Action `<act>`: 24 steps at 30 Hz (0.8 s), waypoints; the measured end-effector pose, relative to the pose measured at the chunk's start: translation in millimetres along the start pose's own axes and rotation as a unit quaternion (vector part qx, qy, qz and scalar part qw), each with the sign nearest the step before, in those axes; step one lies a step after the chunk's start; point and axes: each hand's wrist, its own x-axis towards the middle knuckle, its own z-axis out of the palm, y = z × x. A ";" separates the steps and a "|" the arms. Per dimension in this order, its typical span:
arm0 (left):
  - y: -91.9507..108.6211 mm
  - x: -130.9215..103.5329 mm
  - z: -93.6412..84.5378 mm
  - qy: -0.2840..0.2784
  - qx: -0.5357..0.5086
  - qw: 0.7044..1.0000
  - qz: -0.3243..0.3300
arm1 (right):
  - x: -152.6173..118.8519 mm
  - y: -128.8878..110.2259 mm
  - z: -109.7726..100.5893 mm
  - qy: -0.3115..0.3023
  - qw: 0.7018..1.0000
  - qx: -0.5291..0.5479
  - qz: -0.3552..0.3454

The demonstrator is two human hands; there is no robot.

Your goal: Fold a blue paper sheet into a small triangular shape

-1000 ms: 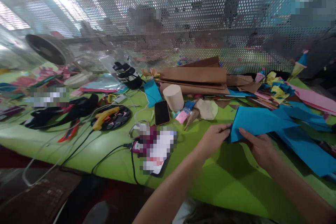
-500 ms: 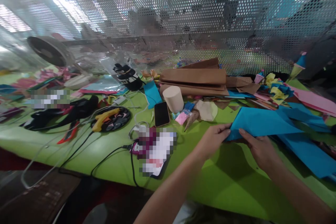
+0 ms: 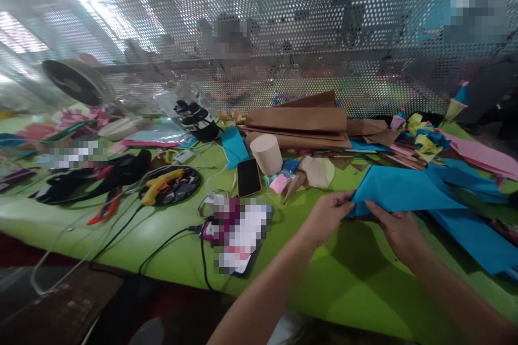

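A folded sheet of blue paper [image 3: 404, 188] is held up over the right part of the green table [image 3: 315, 285]. My left hand [image 3: 329, 215] pinches its left corner between thumb and fingers. Close beside it, my right hand [image 3: 394, 226] grips the lower edge, thumb on top and the fingers hidden beneath the paper. More blue sheets [image 3: 477, 237] lie on the table to the right, partly behind the held one. Left of my left hand are a cream paper piece [image 3: 319, 171] and a small brown cone [image 3: 295, 183].
Two phones [image 3: 249, 177], a cream cylinder [image 3: 266, 154] and a yellow glue gun [image 3: 159, 186] with cables lie left of centre. Folded brown paper [image 3: 299, 121] and a dark bottle [image 3: 197, 118] stand at the back before a perforated metal screen [image 3: 259, 21]. A fan [image 3: 76, 83] is far left.
Both hands and the held blue paper have shifted very slightly left. The grip looks the same.
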 end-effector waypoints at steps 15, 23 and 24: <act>-4.0 2.0 1.0 0.009 -0.011 1.000 0.006 | 3.9 13.1 1.1 -0.033 0.998 0.051 0.015; -8.3 4.1 -0.8 0.051 0.034 0.998 0.029 | 3.6 10.5 -3.5 -0.020 1.000 0.010 -0.013; -7.3 3.4 -1.7 0.067 0.055 0.996 0.031 | 3.4 10.2 -6.3 -0.015 0.999 -0.018 -0.024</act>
